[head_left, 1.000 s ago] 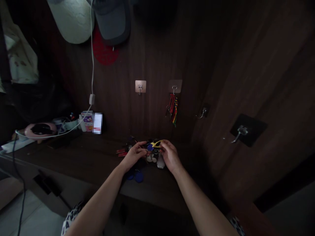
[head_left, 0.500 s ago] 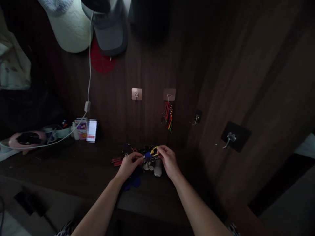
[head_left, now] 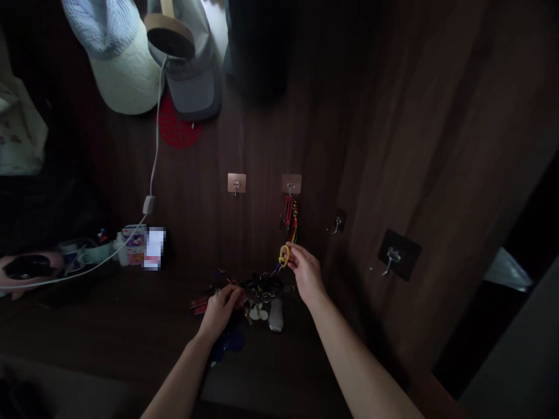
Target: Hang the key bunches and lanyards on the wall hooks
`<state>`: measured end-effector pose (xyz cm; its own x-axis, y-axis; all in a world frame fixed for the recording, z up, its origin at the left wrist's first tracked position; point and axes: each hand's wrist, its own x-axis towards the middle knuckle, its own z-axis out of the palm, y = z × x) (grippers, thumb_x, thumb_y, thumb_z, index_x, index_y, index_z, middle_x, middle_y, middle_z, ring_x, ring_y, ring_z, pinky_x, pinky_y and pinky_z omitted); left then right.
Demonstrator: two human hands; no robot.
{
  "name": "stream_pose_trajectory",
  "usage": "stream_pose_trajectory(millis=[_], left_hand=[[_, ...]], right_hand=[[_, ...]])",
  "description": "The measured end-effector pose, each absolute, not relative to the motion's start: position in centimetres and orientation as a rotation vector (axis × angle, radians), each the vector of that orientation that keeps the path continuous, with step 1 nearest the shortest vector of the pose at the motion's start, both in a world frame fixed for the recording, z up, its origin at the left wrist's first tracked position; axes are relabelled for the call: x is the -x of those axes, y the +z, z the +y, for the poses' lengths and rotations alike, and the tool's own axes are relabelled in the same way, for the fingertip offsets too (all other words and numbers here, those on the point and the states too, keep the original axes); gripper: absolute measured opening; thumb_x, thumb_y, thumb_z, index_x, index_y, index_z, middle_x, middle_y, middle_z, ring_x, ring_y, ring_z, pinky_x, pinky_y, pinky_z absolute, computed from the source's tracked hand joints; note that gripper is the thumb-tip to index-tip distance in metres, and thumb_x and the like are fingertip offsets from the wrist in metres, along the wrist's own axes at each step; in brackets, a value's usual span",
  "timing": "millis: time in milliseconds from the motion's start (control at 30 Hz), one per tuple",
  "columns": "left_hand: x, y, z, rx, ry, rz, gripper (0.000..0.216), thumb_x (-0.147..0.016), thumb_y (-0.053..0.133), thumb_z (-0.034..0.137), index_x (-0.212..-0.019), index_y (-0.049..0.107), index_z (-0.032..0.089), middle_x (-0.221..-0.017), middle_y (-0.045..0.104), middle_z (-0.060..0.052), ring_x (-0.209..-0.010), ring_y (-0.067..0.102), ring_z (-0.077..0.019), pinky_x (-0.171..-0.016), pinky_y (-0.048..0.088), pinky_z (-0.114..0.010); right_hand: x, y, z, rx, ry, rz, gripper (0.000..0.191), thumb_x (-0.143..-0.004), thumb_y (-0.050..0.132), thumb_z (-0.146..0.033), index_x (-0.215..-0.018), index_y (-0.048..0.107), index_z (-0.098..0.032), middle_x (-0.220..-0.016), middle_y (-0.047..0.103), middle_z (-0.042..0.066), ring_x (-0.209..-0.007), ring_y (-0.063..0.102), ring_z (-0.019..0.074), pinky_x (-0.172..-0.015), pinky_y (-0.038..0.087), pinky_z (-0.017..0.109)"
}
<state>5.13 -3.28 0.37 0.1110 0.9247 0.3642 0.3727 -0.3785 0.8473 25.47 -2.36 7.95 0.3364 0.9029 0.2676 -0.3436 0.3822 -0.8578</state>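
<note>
**Hands parted, yellow ring raised**

Compared with the earlier views, the right hand point(head_left: 305, 274) has moved away from the left hand point(head_left: 219, 312), lifting a yellow plastic ring point(head_left: 284, 255) higher above the dark bunch of metal keys point(head_left: 262, 285).

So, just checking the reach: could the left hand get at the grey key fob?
Probably yes: the left hand is close to the grey key fob, with only the bunch of keys between to reach over.
</note>
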Motion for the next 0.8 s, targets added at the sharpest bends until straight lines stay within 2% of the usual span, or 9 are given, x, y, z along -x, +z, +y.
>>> stream_pose_trajectory(millis=[167, 300, 433, 667, 800], left_hand=[[-5.2, 0.5, -3.4, -1.829, 1.255, 1.260, 0.033, -0.081, 0.045, 0.045, -0.081, 0.065, 0.020, -0.063, 0.066, 0.000, -0.062, 0.061, -0.0173, -0.063, 0.044, -0.025], [-5.1, 0.3, -3.2, -1.844, 1.248, 1.275, 0.035, -0.081, 0.043, 0.046, -0.080, 0.065, 0.019, -0.063, 0.066, 0.000, -0.062, 0.060, -0.0171, -0.063, 0.043, -0.025], [-5.1, 0.0, -2.9, -1.880, 1.210, 1.288, 0.039, -0.082, 0.039, 0.048, -0.078, 0.064, 0.019, -0.063, 0.066, 0.000, -0.062, 0.060, -0.0162, -0.064, 0.042, -0.024], [-5.1, 0.1, -2.9, -1.859, 1.223, 1.254, 0.038, -0.080, 0.040, 0.048, -0.075, 0.064, 0.019, -0.063, 0.066, -0.001, -0.060, 0.060, -0.0165, -0.062, 0.043, -0.025], [-5.0, 0.0, -2.9, -1.877, 1.200, 1.240, 0.040, -0.082, 0.038, 0.049, -0.075, 0.063, 0.019, -0.064, 0.066, -0.002, -0.062, 0.060, -0.0165, -0.063, 0.043, -0.024]], right_hand=[[-26.1, 10.4, -1.6, 0.702, 0.809, -0.944, 0.033, -0.063, 0.066, -0.027, -0.095, 0.065, -0.023, -0.097, 0.070, 0.004, -0.081, 0.061, 0.0149, -0.059, 0.044, 0.024], [-27.0, 11.7, 0.3, 0.690, 0.505, -1.060, 0.030, -0.067, 0.060, -0.024, -0.097, 0.062, -0.020, -0.100, 0.068, 0.006, -0.088, 0.061, 0.0168, -0.072, 0.048, 0.030], [-28.1, 13.3, 2.2, 0.714, 0.209, -1.160, 0.028, -0.072, 0.052, -0.021, -0.098, 0.060, -0.017, -0.103, 0.066, 0.009, -0.094, 0.061, 0.0186, -0.084, 0.047, 0.036], [-28.2, 17.2, 3.9, 0.865, -0.016, -1.317, 0.040, -0.073, 0.042, -0.010, -0.109, 0.058, -0.018, -0.112, 0.063, 0.010, -0.077, 0.065, 0.0148, -0.075, 0.051, 0.032], [-28.3, 18.7, 5.1, 0.967, -0.037, -1.396, 0.049, -0.071, 0.038, -0.005, -0.114, 0.057, -0.018, -0.112, 0.064, 0.008, -0.076, 0.066, 0.0142, -0.077, 0.051, 0.032]])
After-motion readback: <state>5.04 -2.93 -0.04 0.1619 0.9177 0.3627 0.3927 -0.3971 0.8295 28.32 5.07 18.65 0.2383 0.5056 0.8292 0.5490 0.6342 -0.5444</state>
